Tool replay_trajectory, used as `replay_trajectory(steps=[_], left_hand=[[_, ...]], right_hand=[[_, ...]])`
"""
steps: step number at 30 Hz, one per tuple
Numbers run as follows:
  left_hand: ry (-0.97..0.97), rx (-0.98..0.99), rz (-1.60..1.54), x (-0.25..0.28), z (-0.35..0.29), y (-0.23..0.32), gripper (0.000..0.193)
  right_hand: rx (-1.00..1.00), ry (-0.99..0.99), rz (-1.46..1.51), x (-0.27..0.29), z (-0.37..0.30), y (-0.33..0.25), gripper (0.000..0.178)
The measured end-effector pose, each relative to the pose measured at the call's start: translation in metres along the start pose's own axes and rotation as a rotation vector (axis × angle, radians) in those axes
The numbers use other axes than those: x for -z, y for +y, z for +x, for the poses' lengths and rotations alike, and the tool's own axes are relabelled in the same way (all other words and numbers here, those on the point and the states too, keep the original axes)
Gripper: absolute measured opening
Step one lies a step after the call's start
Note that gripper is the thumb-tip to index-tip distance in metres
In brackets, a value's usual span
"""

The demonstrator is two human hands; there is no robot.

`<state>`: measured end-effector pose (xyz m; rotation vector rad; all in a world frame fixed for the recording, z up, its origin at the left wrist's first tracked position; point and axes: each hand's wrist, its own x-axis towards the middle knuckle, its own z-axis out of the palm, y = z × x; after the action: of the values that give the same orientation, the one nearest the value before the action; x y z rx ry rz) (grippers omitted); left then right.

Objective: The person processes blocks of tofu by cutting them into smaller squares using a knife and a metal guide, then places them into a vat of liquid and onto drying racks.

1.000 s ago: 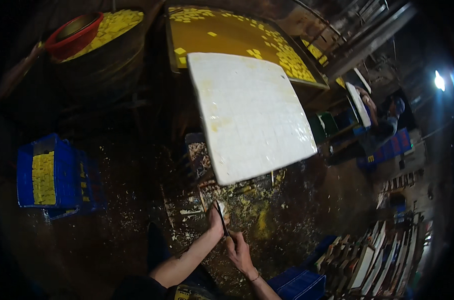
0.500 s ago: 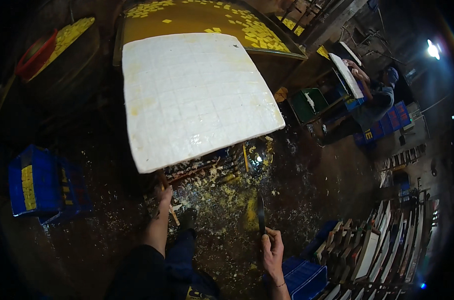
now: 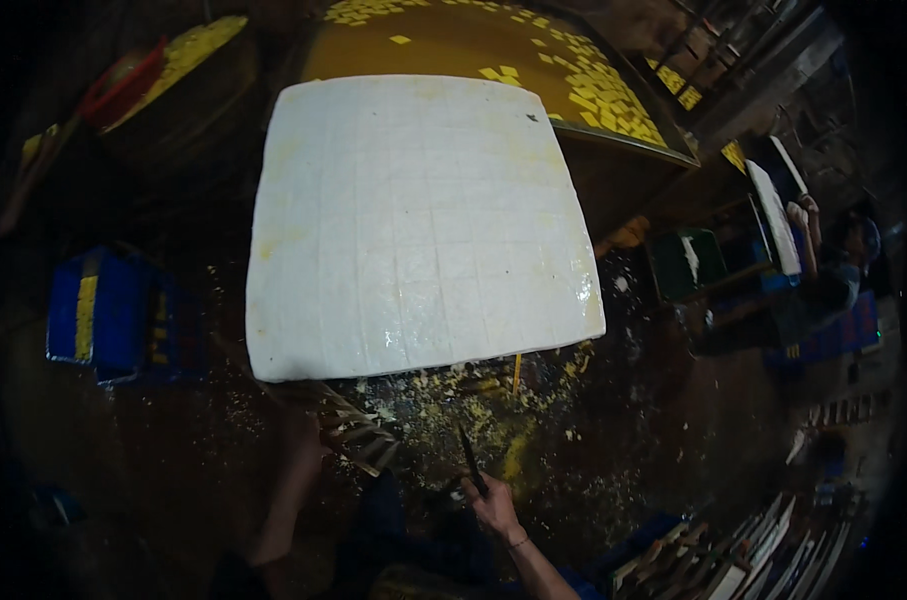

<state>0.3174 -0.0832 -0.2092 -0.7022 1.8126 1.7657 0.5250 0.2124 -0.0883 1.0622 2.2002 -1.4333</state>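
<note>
A large white slab (image 3: 423, 230), by its look tofu, lies in front of me with faint grid lines and a wet sheen on its surface. My right hand (image 3: 495, 508) is closed round the handle of a dark-bladed knife (image 3: 470, 455), below the slab's near edge. The blade points up and away from me. Below the slab's near left corner, my left hand (image 3: 301, 438) is smeared by motion and its fingers cannot be made out. Right beside it is a slatted wooden rack (image 3: 358, 432), tilted and blurred. Whether the hand grips the rack does not show.
Behind the slab stands a vat (image 3: 453, 45) of brownish liquid with floating yellow pieces. Blue crates (image 3: 118, 315) stand at left, a red basin (image 3: 123, 85) at upper left. At right, a person (image 3: 838, 270) handles another white slab (image 3: 773, 215). Boards (image 3: 753, 560) stack at lower right.
My left hand, earlier closed on a wooden strip under the slab's corner, has come down and left, and the slatted rack now shows. The knife has moved left. The view has shifted.
</note>
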Motion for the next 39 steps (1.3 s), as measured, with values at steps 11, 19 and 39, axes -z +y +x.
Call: replay_trajectory(steps=[11, 19, 39], left_hand=[[-0.362, -0.591, -0.628, -0.080, -0.315, 0.240, 0.051], [0.154, -0.847, 0.130, -0.041, -0.234, 0.167, 0.065], [0.335, -0.973, 0.679, -0.106, -0.019, 0.325, 0.027]], right_hand=[[0.928, 0.027, 0.038, 0.129, 0.019, -0.073, 0.033], [0.547, -0.043, 0.706, 0.293, 0.039, -0.210, 0.025], [0.619, 0.538, 0.149, 0.239, 0.152, -0.120, 0.030]])
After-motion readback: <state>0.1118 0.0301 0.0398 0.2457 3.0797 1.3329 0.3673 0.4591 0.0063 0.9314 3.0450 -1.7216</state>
